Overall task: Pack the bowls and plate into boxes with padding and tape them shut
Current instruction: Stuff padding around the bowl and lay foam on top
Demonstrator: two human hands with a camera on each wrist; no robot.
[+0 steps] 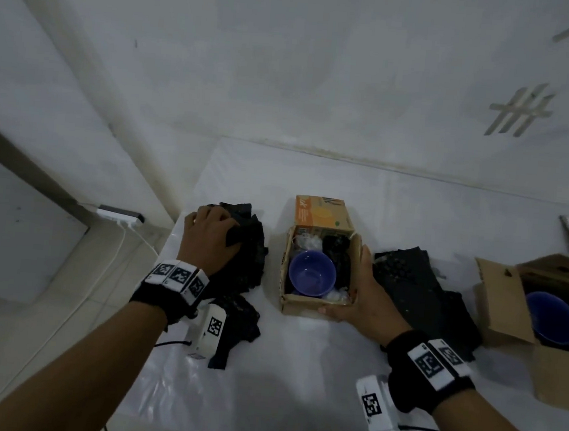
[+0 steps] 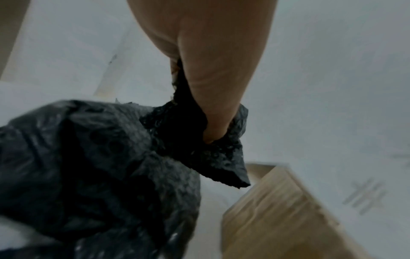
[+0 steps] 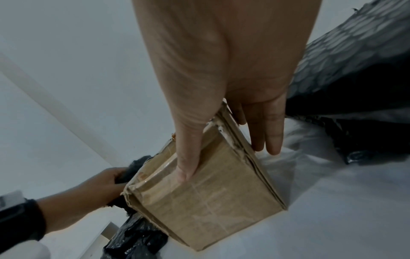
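An open cardboard box (image 1: 314, 305) stands mid-table with a blue bowl (image 1: 311, 273) inside, black padding (image 1: 336, 254) and clear plastic around it. My right hand (image 1: 352, 286) steadies its near right corner, thumb on the front face (image 3: 210, 192), straight fingers (image 3: 272, 133) along the side. To the left, my left hand (image 1: 220, 230) grips a crumpled piece from the pile of black bubble wrap (image 1: 248, 263); the left wrist view shows that bubble wrap (image 2: 88, 166) bunched under the thumb (image 2: 213, 87). A second open box (image 1: 502, 310) at the right holds another blue bowl (image 1: 552, 319) on black padding.
More black bubble wrap (image 1: 418, 285) lies between the two boxes, and a smaller piece (image 1: 236, 321) lies near my left wrist. The table (image 1: 297, 371) is covered in white plastic and ends at the left. A white power strip (image 1: 121, 217) sits beyond that edge. The wall is close behind.
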